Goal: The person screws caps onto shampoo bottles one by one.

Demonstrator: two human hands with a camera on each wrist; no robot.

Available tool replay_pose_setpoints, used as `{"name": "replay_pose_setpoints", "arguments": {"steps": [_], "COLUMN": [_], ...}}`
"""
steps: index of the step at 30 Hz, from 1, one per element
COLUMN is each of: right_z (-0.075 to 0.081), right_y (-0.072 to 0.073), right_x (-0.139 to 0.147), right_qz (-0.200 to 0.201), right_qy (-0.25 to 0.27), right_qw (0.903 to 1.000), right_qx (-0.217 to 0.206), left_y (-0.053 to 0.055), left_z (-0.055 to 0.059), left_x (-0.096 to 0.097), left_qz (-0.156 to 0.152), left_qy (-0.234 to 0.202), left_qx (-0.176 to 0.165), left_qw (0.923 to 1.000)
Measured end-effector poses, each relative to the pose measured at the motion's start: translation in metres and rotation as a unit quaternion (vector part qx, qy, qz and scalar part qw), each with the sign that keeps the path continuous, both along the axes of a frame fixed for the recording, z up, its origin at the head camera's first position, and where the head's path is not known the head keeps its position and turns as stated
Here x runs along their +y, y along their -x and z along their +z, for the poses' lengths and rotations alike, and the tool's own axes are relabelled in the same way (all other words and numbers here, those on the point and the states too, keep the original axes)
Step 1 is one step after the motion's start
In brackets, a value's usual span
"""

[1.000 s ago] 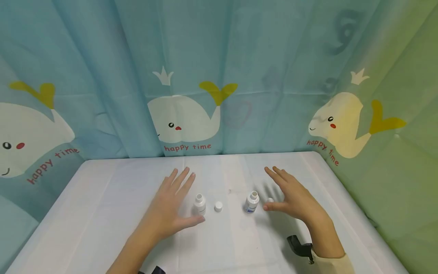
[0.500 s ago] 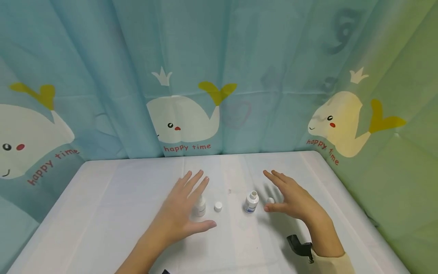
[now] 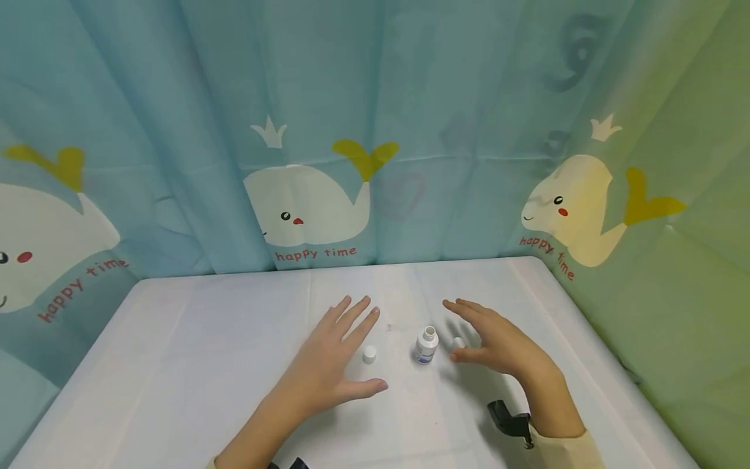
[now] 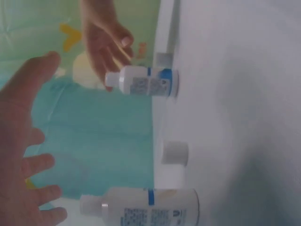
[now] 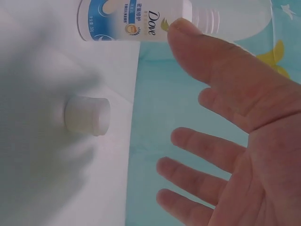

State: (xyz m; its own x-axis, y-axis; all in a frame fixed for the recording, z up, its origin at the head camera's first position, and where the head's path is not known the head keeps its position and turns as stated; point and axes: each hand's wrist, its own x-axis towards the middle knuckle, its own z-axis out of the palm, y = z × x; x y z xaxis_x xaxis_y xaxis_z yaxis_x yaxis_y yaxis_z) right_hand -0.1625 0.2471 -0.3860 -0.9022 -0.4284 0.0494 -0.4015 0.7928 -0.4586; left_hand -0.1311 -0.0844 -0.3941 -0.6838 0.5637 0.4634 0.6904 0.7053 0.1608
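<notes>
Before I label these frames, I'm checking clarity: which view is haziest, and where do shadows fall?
Head: fairly clear, soft shadows on the table near the left hand and right hand. Left wrist: haziest, washed out, print on the near bottle too blurred to read. Right wrist: Dove lettering on the other bottle legible, blurry shadows beside the white cap.

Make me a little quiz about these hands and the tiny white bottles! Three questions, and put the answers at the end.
1. In the head view, the bottle is: A lying on its side; B upright with its mouth open; C upside down.
2. True or false: the left hand holds nothing.
3. Fill in: in the right wrist view, the brand name on the label is ____.

Key: 1 B; 2 true; 3 Dove.
</notes>
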Motion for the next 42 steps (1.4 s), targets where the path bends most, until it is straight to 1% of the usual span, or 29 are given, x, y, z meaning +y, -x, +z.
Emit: {"name": "replay_pose_setpoints", "arguments": {"steps": [7, 11, 14, 17, 21, 26, 33, 37, 42], "right_z": [-0.001, -0.002, -0.003, -0.003, -0.005, -0.009, -0.013, -0.014, -0.014], "right_y": [-0.001, 0.000, 0.000, 0.001, 0.003, 0.006, 0.007, 0.007, 0.008], "right_x": [-0.004, -0.004, -0.004, -0.003, -0.003, -0.002, -0.002, -0.001, -0.001], "right_qz": [0.001, 0.004, 0.003, -0.001, -0.005, -0.005, 0.003, 0.003, 0.003], "right_qy": [-0.006, -0.012, -0.019, -0.022, -0.025, -0.028, -0.032, -0.038, -0.036], "right_qw": [0.9999, 0.9999, 0.9997, 0.9997, 0.9995, 0.9993, 0.9992, 0.9990, 0.9991], "right_qx": [-0.009, -0.011, -0.011, -0.014, -0.020, -0.023, -0.024, -0.022, -0.023], "left_y": [-0.001, -0.002, -0.002, -0.003, -0.003, -0.001, 0.000, 0.001, 0.003], "left_z": [0.001, 0.001, -0.002, -0.006, -0.008, -0.008, -0.010, -0.011, -0.012], "left_x": [0.007, 0.013, 0.019, 0.024, 0.030, 0.037, 0.043, 0.047, 0.051], "left_qz": [-0.006, -0.018, -0.031, -0.036, -0.041, -0.056, -0.062, -0.066, -0.058], "left_qy": [0.006, -0.003, -0.007, -0.005, -0.003, -0.011, -0.027, -0.036, -0.045], "left_qx": [0.003, 0.006, -0.012, -0.033, -0.037, -0.043, -0.073, -0.097, -0.136], "left_qw": [1.0000, 0.9998, 0.9994, 0.9988, 0.9985, 0.9975, 0.9950, 0.9925, 0.9880]}}
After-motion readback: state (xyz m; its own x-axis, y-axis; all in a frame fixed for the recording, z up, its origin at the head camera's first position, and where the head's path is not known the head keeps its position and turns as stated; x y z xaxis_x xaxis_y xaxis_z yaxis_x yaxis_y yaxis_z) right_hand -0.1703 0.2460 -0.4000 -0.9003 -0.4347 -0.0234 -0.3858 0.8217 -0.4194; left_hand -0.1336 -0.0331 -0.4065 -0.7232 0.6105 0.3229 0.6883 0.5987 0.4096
